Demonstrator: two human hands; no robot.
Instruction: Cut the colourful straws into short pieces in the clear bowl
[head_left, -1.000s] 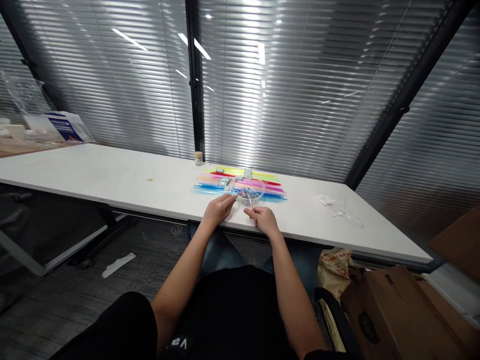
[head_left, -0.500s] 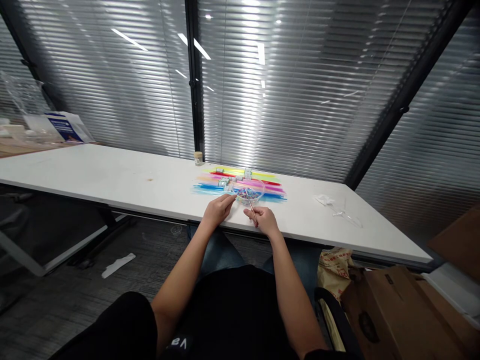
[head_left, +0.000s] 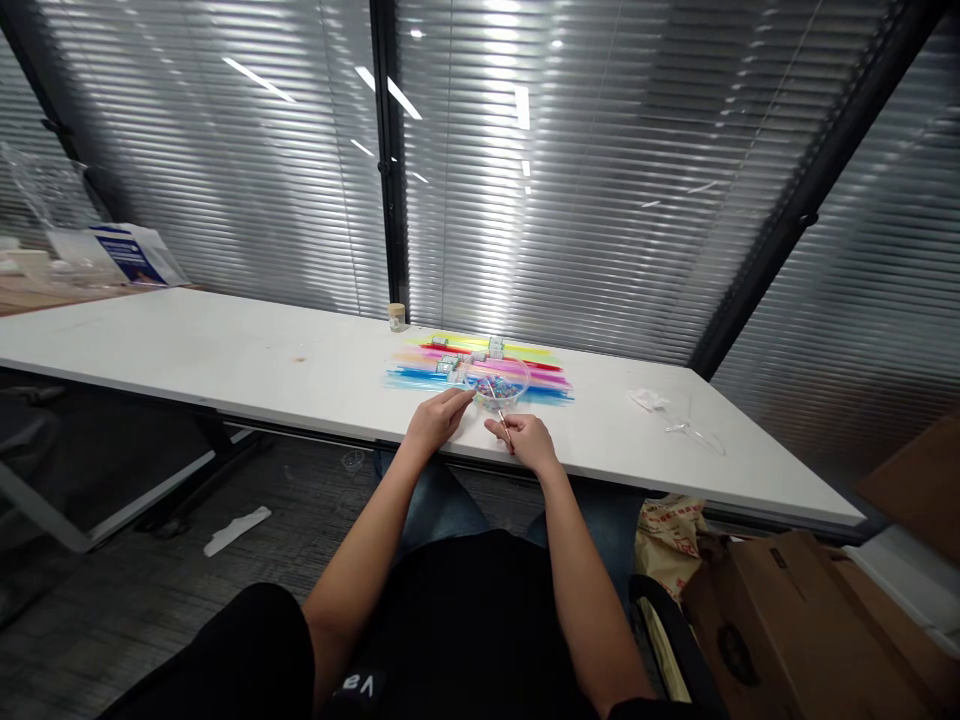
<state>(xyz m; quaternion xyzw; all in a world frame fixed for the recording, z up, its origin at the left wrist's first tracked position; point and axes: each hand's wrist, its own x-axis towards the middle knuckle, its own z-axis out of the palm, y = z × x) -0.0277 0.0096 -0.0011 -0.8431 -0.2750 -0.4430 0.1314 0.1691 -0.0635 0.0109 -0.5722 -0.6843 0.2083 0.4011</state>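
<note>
A clear bowl point(head_left: 526, 378) holding many small multicoloured pieces point(head_left: 496, 388) stands near the table's front edge. At its left side my left hand point(head_left: 439, 420) is closed, fingertips pinched together at the rim. My right hand point(head_left: 528, 440), in front of the bowl, is closed around a slim tool point(head_left: 504, 425) with a reddish-gold lower part. The tool slants up and left, its thin silvery end among the pieces; its exact kind is too small to tell. Behind and beside the bowl lie bundles of long thin coloured strips point(head_left: 420, 375) in blue, pink, red and yellow.
Several small labelled rolls or jars point(head_left: 496, 346) rest on the strips. Farther back stands a lidded jar point(head_left: 397, 318). Crumpled clear plastic point(head_left: 690, 432) lies on the right of the white table point(head_left: 225, 350). Cardboard boxes point(head_left: 780, 620) stand on the floor at right.
My right hand and the tool have shifted slightly left, and the tool's end lies a little farther left in the bowl. My left hand has barely moved.
</note>
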